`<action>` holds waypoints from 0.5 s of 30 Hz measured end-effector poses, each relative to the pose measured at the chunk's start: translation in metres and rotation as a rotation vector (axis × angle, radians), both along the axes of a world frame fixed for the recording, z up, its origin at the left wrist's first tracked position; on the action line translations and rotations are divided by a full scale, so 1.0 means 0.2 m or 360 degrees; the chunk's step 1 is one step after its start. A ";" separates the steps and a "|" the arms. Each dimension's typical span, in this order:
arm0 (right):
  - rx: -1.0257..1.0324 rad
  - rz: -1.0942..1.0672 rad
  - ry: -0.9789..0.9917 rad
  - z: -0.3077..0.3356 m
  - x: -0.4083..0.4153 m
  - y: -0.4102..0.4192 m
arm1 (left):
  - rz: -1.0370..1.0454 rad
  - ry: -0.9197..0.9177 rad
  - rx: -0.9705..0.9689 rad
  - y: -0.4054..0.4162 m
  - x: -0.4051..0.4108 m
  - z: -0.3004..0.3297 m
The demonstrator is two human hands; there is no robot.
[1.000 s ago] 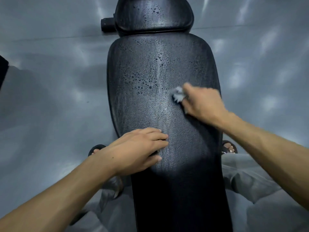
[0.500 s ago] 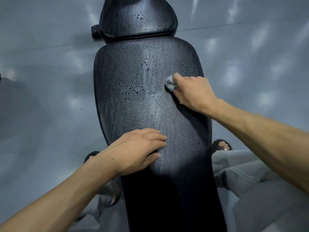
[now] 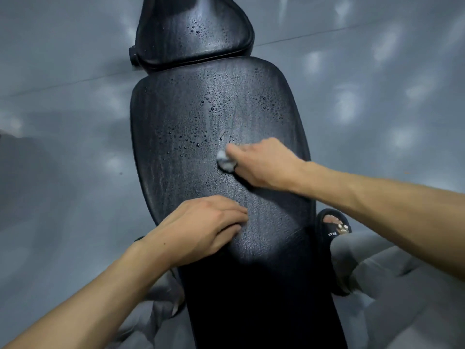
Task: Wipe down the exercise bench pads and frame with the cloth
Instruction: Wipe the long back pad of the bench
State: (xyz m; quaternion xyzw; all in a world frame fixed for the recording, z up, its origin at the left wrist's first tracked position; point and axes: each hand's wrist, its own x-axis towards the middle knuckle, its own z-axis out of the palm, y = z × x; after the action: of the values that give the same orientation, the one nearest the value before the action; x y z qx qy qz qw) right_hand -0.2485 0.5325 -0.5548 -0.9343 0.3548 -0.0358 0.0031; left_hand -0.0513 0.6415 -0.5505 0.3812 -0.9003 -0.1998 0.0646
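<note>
A long black back pad point(image 3: 191, 117) of the exercise bench runs away from me, beaded with water drops across its far half. Beyond it sits a smaller black seat pad point(image 3: 193, 28), also wet. My right hand point(image 3: 264, 165) grips a small bunched white cloth point(image 3: 224, 162) and presses it on the middle of the long pad. My left hand point(image 3: 201, 230) rests flat on the pad nearer to me, fingers straight. The frame below the pads is hidden, apart from a black knob point(image 3: 133, 55) at the left of the seat pad.
A grey glossy floor point(image 3: 63, 122) surrounds the bench. My right foot in a black slipper point(image 3: 332, 225) stands to the right of the pad. My grey trouser legs point(image 3: 392, 285) straddle the near end.
My right hand has swept the cloth leftward and nearer across the pad, leaving a wiped streak. My left hand has stayed in place. The view has tilted slightly.
</note>
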 end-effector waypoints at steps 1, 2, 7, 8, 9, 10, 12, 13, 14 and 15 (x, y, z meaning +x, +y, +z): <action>0.0032 0.0255 0.0000 -0.03 -0.01 0.08 | 0.0001 0.0000 -0.0009 -0.01 -0.01 0.00; 0.0060 0.0418 -0.0014 -0.04 -0.04 0.14 | 0.0002 0.0000 -0.0017 -0.02 -0.01 0.01; 0.0016 -0.0297 -0.0039 0.06 -0.35 -0.13 | 0.0007 0.0005 -0.0065 -0.05 -0.06 0.00; -0.0039 -0.0469 -0.0062 0.09 -0.44 -0.17 | 0.0007 0.0008 -0.0074 -0.06 -0.07 0.00; -0.0102 -0.0544 -0.0120 0.12 -0.52 -0.19 | 0.0007 0.0011 -0.0080 -0.06 -0.08 0.00; -0.0133 -0.0539 -0.0182 0.14 -0.57 -0.16 | 0.0011 0.0014 -0.0081 -0.07 -0.09 0.00; -0.0127 -0.0313 -0.0232 0.11 -0.64 -0.03 | 0.0013 0.0018 -0.0081 -0.08 -0.11 0.00; -0.0083 -0.0150 -0.0214 0.07 -0.65 0.06 | 0.0003 0.0017 -0.0080 -0.09 -0.12 0.00; -0.0017 0.0008 -0.0186 0.04 -0.65 0.15 | -0.0008 0.0018 -0.0076 -0.09 -0.14 -0.01; 0.0032 0.0158 -0.0157 -0.01 -0.65 0.22 | -0.0018 0.0019 -0.0070 -0.10 -0.15 -0.01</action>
State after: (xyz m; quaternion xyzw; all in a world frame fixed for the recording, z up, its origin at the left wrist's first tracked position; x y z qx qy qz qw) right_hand -0.3776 0.5757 -0.5568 -0.9477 0.3078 -0.0779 0.0317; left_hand -0.0817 0.6209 -0.5532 0.3734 -0.9063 -0.1825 0.0772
